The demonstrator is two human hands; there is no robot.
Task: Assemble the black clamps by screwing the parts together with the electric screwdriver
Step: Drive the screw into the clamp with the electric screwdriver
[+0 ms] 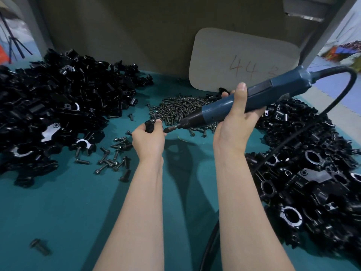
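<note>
A black clamp (151,125) is pinched in the left hand (149,138) above the worktop (68,212) — steadied for driving. The electric screwdriver (244,100) is grasped by the right hand (234,122), tip angled at it — loose screws (179,110) lie just beyond.

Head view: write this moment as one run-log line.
left hand: grips black clamp part | right hand: holds electric screwdriver | bit: pointing at part
</note>
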